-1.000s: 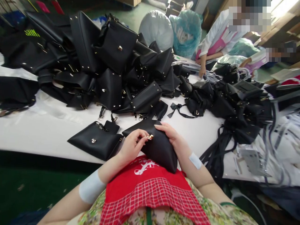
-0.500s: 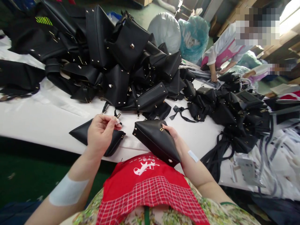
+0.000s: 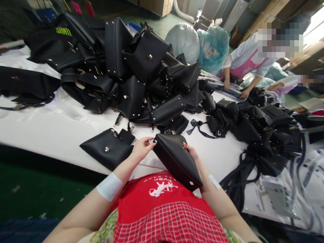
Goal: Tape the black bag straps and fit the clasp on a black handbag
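A black handbag (image 3: 176, 157) with small metal studs leans tilted against my apron front. My right hand (image 3: 193, 153) grips its right side, the fingertips at a small gold clasp (image 3: 185, 146). At the bag's upper left corner, my left hand (image 3: 143, 147) is closed in a pinch on a small white scrap (image 3: 152, 141), pressed close to a corner stud; its material is too small to tell. Another black bag (image 3: 106, 148) with a metal lock lies flat on the white table (image 3: 63, 135), just left of my left hand.
Several black bags (image 3: 149, 50) are heaped across the table's far side. To the right lie more black bags (image 3: 263, 128), black straps (image 3: 238, 179) and a grey metal piece (image 3: 275, 199). A co-worker (image 3: 243, 64) stands beyond, hands on flat grey pieces. Filled plastic sacks (image 3: 214, 47) stand behind.
My left hand has moved right, from above the flat bag to the corner of the held handbag. The flat bag's lock now shows. The view has shifted slightly.
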The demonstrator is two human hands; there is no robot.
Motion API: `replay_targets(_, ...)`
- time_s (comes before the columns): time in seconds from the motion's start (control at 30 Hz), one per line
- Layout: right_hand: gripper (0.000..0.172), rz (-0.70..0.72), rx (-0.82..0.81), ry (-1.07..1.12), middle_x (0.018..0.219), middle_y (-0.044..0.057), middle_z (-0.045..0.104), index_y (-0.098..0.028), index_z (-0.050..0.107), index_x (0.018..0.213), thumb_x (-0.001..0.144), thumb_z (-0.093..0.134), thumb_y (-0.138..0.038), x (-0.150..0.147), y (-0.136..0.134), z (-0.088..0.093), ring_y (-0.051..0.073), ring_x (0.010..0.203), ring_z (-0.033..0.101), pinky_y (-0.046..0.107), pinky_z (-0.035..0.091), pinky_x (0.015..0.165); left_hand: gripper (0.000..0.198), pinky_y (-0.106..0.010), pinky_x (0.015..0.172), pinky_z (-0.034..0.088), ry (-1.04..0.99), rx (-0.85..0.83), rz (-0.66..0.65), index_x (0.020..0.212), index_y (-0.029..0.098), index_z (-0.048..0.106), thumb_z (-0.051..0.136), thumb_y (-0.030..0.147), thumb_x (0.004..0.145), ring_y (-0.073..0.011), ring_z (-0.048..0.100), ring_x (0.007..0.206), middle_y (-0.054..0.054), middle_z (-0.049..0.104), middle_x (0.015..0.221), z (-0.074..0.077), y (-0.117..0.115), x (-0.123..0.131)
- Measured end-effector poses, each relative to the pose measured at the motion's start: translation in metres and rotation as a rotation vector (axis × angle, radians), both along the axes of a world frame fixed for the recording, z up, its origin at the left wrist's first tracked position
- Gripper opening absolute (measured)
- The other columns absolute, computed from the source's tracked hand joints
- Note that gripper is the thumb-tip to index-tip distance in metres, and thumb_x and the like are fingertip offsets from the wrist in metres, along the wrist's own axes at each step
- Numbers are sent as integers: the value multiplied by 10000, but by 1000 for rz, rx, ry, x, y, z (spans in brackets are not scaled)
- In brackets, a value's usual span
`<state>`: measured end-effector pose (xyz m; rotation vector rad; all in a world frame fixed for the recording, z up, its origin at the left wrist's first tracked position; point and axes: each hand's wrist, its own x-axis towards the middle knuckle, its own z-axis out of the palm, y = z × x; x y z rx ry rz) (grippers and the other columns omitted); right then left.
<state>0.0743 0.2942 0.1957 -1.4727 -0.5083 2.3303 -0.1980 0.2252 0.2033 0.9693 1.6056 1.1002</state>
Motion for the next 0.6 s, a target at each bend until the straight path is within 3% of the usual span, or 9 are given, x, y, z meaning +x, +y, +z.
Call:
replay_targets(0.27, 316, -6, -34, 18, 724, 78, 728, -145, 684, 857, 889, 463, -369, -9, -1, 12, 187, 596, 679, 282, 556, 624, 401, -287, 615, 561, -270, 2, 13, 818, 145, 654, 812, 440, 597, -160, 646, 590, -12, 652, 639, 4, 5, 1)
replay_targets(0.4, 326, -61, -48, -58, 678, 44, 707, -135, 674, 863, 906, 448, -367, -15, -3, 17, 156, 568, 648, 262, 546, 636, 357, -231, 580, 539, -283, -11, 20, 721, 143, 642, 827, 412, 575, -116, 607, 539, 6, 628, 603, 6, 5, 2)
replay_targets(0.6, 500, 27, 33, -161, 660, 28, 672, -144, 680, 855, 914, 396, -552, -13, -16, 15, 163, 607, 629, 298, 538, 637, 341, -247, 617, 555, -221, 56, 74, 799, 150, 646, 797, 396, 618, -122, 629, 584, -15, 673, 703, -5, -1, 2)
